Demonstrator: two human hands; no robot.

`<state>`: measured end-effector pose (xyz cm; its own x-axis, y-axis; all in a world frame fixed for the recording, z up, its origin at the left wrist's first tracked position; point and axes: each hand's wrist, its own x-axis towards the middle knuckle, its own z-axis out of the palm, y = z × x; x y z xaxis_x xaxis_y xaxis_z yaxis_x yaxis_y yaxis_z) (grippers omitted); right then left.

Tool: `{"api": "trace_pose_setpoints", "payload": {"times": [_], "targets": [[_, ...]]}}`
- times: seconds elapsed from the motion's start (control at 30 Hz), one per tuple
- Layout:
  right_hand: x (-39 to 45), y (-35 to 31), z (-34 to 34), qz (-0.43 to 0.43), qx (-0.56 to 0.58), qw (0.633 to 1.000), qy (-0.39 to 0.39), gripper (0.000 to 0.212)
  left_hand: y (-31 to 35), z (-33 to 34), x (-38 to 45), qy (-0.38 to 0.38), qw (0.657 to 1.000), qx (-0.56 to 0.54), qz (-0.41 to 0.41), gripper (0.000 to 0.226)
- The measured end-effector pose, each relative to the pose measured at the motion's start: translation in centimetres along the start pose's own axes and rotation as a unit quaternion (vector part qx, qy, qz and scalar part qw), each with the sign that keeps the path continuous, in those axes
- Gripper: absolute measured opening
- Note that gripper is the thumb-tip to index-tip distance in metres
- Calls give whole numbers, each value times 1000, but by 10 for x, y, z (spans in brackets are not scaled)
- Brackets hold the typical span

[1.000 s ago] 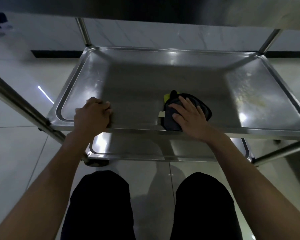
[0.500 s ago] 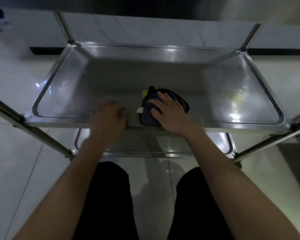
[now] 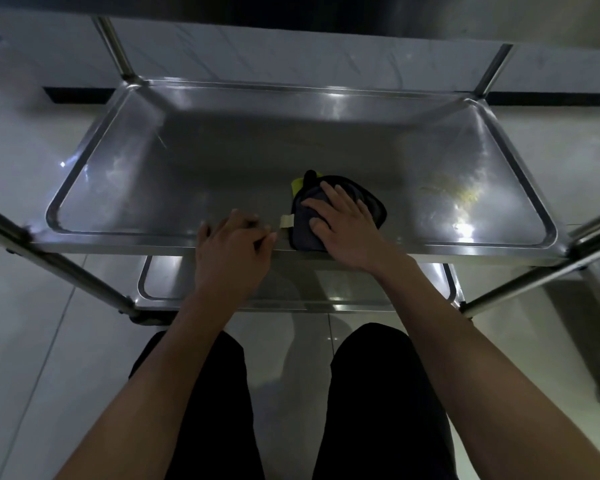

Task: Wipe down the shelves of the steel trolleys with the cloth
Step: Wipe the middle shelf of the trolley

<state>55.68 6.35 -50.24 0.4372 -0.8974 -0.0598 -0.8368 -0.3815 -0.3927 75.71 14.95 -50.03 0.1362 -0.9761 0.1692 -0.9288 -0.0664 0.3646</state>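
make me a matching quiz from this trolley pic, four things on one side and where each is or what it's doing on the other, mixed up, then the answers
Things:
1. cloth
2. left hand
3. right hand
4. lower shelf

Places or states:
A. at the front rim of the middle shelf, fingers curled
B. pressed flat on the cloth, fingers spread
C. dark with a yellow-green edge, lying near the shelf's front edge
D. beneath the middle shelf, just above the tiled floor

Pairs: 1-C, 2-A, 3-B, 4-D

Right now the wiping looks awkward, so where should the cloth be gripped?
From above, palm flat on the cloth's folded middle: it lies flat on the shelf, as the right hand presses it.
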Motion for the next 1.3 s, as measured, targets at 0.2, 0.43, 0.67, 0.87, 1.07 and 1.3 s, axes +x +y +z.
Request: {"api": "trace_pose_setpoints", "payload": {"times": [0.2,0.43,0.67,0.87,1.07,1.3], "targets": [[-3,-12,3,-3,6,1000,20,46,-9,-2,-4,25,1000,-5,-3,26],[-13,1,-9,5,45,996,71,44,0,2,4,32,999,19,-26,30],[-35,52,-34,36,51,996,62,45,89,31,2,-8,997,20,78,27],[-72,129,-69,100,67,989,91,44,92,45,2,24,997,39,57,29],[-103,199,-98,224,29,964,139,46,98,49,9,51,995,68,55,30],[-104,210,-97,242,-16,961,135,49,94,58,9,98,991,54,78,33]]}}
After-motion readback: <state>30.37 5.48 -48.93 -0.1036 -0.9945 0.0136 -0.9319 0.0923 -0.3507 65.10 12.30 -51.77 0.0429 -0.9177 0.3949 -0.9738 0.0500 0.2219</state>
